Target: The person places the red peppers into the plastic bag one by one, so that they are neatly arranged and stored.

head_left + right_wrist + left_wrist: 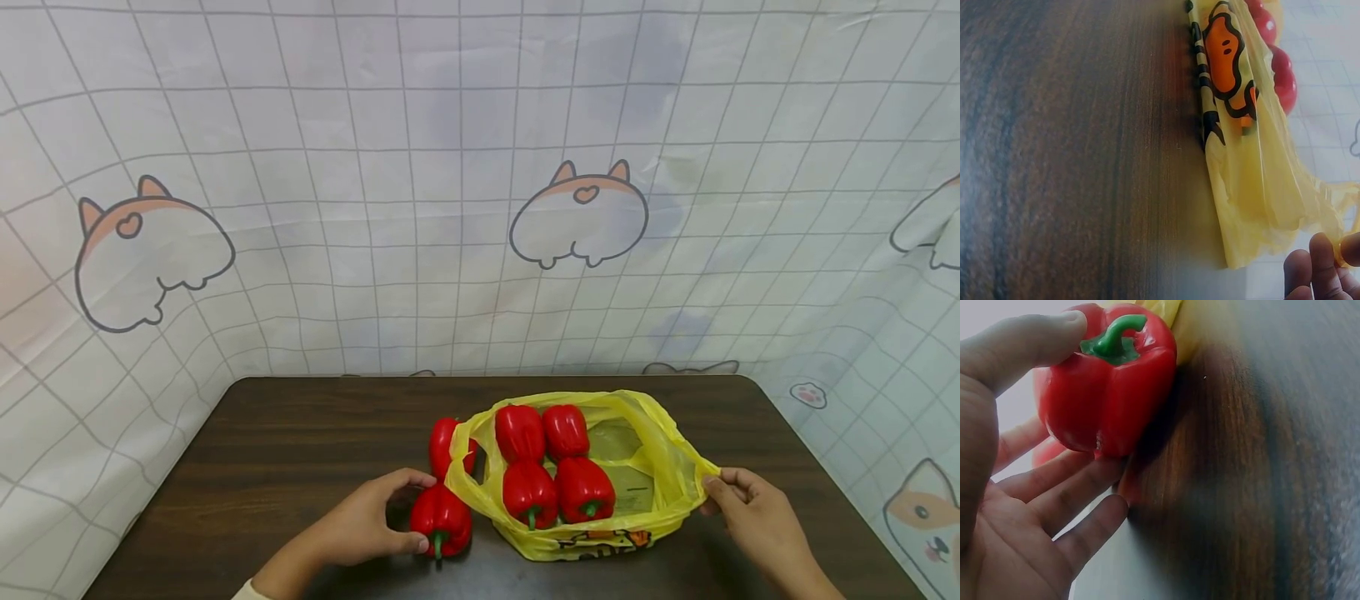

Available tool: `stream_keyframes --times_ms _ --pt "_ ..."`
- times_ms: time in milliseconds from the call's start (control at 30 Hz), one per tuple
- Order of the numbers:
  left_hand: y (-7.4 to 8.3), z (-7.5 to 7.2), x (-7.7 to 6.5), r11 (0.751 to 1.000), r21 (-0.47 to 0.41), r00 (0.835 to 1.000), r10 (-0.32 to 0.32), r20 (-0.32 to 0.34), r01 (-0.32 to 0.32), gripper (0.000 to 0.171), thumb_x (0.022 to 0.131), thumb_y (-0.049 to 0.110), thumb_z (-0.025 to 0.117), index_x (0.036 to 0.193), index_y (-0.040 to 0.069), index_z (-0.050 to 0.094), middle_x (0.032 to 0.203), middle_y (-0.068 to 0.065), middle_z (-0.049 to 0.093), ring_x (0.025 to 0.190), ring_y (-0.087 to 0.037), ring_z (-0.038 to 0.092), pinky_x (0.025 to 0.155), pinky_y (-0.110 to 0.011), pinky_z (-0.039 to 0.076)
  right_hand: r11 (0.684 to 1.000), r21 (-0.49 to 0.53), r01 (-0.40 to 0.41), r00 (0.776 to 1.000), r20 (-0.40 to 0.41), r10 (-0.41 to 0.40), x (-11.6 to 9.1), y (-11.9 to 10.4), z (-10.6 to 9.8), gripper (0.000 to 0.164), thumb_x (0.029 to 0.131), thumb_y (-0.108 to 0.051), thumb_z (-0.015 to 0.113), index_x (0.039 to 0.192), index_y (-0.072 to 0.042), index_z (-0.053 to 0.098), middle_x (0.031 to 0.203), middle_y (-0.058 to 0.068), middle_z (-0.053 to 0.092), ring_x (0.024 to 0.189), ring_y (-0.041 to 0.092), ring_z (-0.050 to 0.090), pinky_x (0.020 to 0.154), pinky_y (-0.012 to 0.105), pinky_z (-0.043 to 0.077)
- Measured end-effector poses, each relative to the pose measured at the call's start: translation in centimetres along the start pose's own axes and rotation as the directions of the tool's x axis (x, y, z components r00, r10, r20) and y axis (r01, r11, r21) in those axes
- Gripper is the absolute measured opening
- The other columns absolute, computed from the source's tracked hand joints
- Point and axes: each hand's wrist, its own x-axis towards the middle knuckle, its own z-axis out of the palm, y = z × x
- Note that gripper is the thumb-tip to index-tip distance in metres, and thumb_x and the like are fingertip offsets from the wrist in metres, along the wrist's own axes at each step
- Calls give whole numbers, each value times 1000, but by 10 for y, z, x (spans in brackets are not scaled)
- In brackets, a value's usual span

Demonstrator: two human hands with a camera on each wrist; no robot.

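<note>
My left hand (358, 523) holds a red bell pepper (442, 510) beside the bag's left side. In the left wrist view, the thumb lies near the green stem of this bell pepper (1107, 400) and the fingers reach behind and under it. A yellow plastic bag (667, 454) lies with its mouth wide open, and several red bell peppers (528, 492) sit inside, mostly toward its left. My right hand (767, 523) pinches the bag's right edge between thumb and fingers. In the right wrist view, the yellow bag (1254, 181) stretches toward those fingertips.
Another red bell pepper (441, 446) lies just behind the held one, partly covered by the bag's edge. All of this is on a dark wood-grain table (300, 433). A white grid-patterned cloth (450, 317) with cartoon animals hangs behind the table and at its sides.
</note>
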Motion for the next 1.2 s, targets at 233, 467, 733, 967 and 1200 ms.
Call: stream_keyframes --times_ms 233,467,733,967,1200 --pt "0 0 0 1000 24 1000 5 4 -5 63 83 38 86 137 23 56 129 9 62 115 -17 60 102 -48 49 1000 9 -1 1000 8 1 0 1 0 59 106 -49 50 132 4 54 94 4 73 89 24 62 67 34 53" --pt "0 1 -3 999 30 999 24 -27 -23 62 81 39 88 133 22 58 127 11 62 116 -16 60 105 -53 46 1000 11 -6 1000 4 6 1 2 0 60 106 -50 50 132 4 54 94 3 73 89 24 62 67 34 53" --pt "4 -7 -9 997 60 994 53 -91 -48 61 79 40 88 131 23 61 126 12 63 116 -18 61 102 -53 49 1000 13 -8 1000 9 8 1 1 -1 61 106 -51 50 132 4 53 93 3 72 88 24 62 66 34 53" --pt "12 -18 -14 995 52 977 88 -194 -80 62 79 36 90 132 22 60 124 11 65 109 -19 64 93 -53 54 1000 14 9 1000 8 -9 1 1 -1 59 106 -48 51 131 5 54 93 5 73 86 23 62 66 33 53" --pt "24 -27 -17 990 70 947 140 -288 -125 67 75 31 93 132 21 61 124 10 66 106 -17 64 89 -45 57 1000 11 6 1000 1 -6 1 2 0 57 106 -47 51 130 5 55 92 4 73 84 23 62 64 32 52"
